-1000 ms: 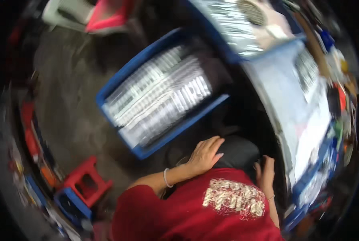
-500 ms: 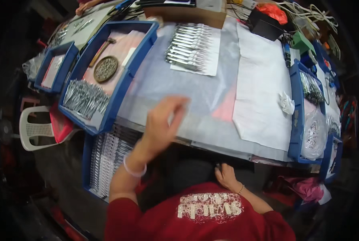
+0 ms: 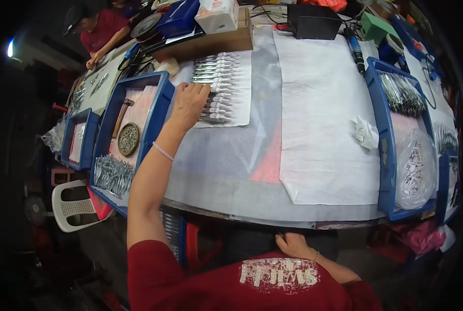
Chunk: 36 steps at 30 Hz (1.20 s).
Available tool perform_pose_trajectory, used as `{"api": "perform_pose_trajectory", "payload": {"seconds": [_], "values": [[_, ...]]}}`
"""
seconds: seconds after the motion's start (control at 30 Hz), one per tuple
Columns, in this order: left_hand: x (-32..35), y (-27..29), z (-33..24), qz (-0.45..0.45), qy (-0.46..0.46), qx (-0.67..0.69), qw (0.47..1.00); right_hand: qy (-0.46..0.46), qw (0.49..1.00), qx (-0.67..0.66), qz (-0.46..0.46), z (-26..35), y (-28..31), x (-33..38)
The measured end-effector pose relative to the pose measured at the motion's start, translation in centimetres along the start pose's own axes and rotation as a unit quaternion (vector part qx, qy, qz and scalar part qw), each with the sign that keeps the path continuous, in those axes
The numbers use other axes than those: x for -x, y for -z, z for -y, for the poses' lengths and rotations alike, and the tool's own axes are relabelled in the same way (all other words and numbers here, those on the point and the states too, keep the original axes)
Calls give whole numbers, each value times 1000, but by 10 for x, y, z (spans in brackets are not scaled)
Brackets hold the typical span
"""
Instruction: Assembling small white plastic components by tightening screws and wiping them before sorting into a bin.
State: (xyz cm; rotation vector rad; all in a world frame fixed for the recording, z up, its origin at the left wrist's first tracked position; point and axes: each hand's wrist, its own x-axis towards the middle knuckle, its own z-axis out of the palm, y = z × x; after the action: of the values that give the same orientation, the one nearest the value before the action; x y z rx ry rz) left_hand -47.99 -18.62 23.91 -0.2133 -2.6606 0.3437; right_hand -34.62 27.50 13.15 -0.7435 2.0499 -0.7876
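My left hand (image 3: 189, 103) reaches across the table to a white sheet (image 3: 240, 98) that carries rows of small shiny metal pieces (image 3: 218, 78). Its bent fingers lie over the left ends of the lower rows, and I cannot tell whether they grip a piece. A thin bracelet circles that wrist. My right hand (image 3: 292, 243) rests low on my dark lap, below the table's front edge, and holds nothing. The table (image 3: 226, 171) is covered in clear plastic film.
A blue tray (image 3: 159, 111) on the left holds a hammer, a round tin of small parts and a heap of metal pieces. Another blue tray (image 3: 376, 155) on the right holds metal pieces and a plastic bag. Crumpled white cloth (image 3: 365, 132), black box (image 3: 312, 20), white chair (image 3: 73, 207), another person (image 3: 104, 31) far left.
My view has swung from the floor crate up to the table. My left hand rose from my lap and stretched forward onto the rows of metal pieces. My right hand stayed on my lap.
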Motion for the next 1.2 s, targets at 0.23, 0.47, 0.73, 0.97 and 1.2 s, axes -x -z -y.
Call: {"api": "perform_pose_trajectory", "payload": {"seconds": [0.23,0.47,0.73,0.97,1.2], "values": [[15,38,-10,-82,13,45,995,18,1000,12,12,3,-4,7],[103,176,-161,-55,387,681,619,137,989,-56,-22,12,9,26],[208,147,-299,198,533,812,132,199,980,-25,0,54,59,51],[226,123,-342,222,507,816,166,246,967,64,11,67,54,49],[224,119,-347,224,529,790,217,225,966,126,22,71,50,49]]}}
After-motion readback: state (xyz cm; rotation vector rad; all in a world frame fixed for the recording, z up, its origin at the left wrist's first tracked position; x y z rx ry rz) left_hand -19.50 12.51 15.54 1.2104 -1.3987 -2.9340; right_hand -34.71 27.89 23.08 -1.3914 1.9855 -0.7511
